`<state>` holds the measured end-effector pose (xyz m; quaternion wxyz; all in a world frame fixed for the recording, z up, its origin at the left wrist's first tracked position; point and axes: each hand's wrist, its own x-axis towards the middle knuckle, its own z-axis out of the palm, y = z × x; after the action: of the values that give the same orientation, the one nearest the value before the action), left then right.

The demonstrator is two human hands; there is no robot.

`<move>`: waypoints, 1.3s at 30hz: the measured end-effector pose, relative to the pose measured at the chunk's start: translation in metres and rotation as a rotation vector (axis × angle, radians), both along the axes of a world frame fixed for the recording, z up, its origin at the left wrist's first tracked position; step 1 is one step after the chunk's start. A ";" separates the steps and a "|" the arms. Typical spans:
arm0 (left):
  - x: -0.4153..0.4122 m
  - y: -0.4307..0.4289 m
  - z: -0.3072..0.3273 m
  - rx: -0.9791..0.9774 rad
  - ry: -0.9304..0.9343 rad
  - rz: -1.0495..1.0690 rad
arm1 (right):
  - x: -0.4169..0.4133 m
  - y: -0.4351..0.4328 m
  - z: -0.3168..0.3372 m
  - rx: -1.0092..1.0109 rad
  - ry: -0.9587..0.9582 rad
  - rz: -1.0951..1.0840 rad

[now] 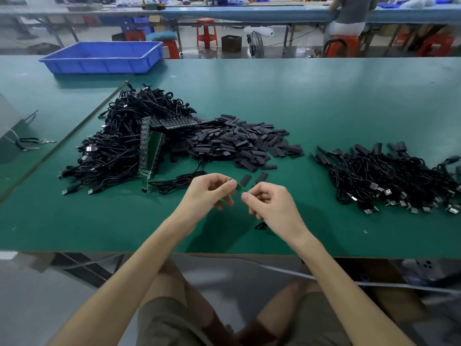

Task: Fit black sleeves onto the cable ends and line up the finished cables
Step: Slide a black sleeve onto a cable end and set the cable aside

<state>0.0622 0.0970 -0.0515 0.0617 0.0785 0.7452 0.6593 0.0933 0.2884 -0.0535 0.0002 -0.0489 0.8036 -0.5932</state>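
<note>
Grip: left hand [212, 192] and right hand [272, 204] pinch the green cable end [240, 188]; keep it level, push a loose sleeve [245, 180] on square.

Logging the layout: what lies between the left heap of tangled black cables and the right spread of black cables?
A pile of flat black sleeves, then bare green mat; the head view shows it.

Bare mat [99, 221] lay open along the near edge; cable heap [117, 146], sleeves [237, 143] (loose, spreading) and finished cables [389, 176] blocked the middle.
</note>
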 end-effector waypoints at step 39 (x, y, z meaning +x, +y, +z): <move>-0.012 0.008 -0.026 -0.183 0.164 -0.086 | -0.034 0.011 -0.024 0.056 0.147 -0.011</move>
<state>0.0505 0.1054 -0.0779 0.0359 0.1582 0.8006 0.5768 0.0594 0.2997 -0.0771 -0.0607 -0.0881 0.8178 -0.5654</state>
